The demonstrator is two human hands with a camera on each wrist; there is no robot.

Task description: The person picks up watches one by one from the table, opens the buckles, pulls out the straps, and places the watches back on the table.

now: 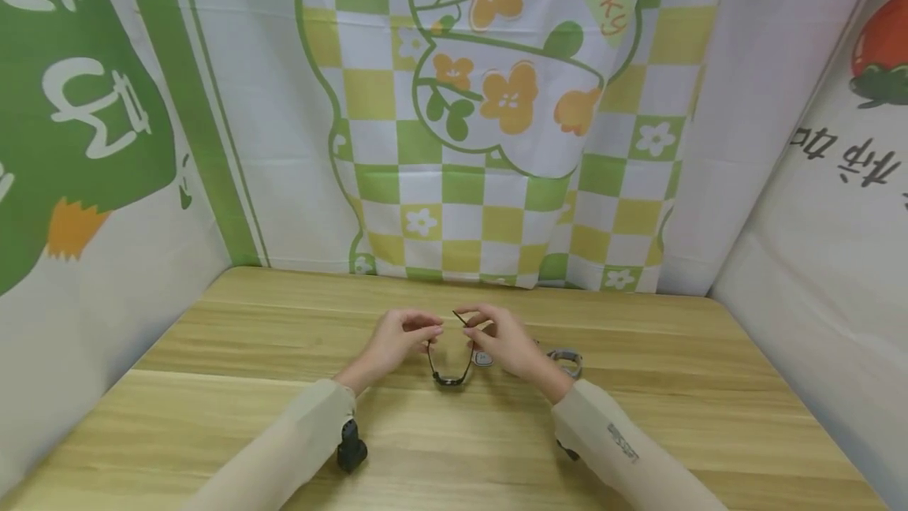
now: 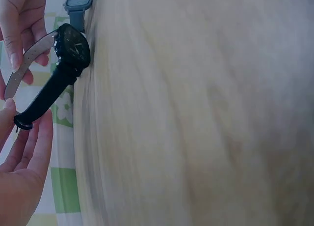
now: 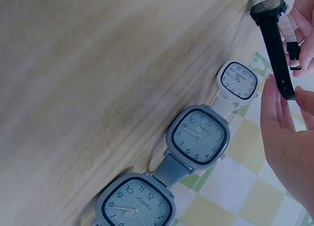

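Note:
A black wristwatch [image 1: 448,379] hangs between both hands, its dial lowest and its strap unfastened in a U. My left hand [image 1: 404,340] pinches the strap end with the buckle [image 2: 23,124]. My right hand [image 1: 505,342] pinches the other strap end, where small holes show in the right wrist view. The round dark dial [image 2: 73,46] faces away from the hands. Fingers of the right hand [image 3: 289,127] lie on both sides of the strap tip. In the left wrist view, the strap's paler inner side [image 2: 30,56] is visible.
On the wooden table [image 1: 284,416], a white square watch [image 3: 239,80], a blue-grey watch [image 3: 197,134] and another blue-grey watch [image 3: 137,204] stand in a row on the right. A checked cloth [image 1: 461,211] hangs behind the table's far edge.

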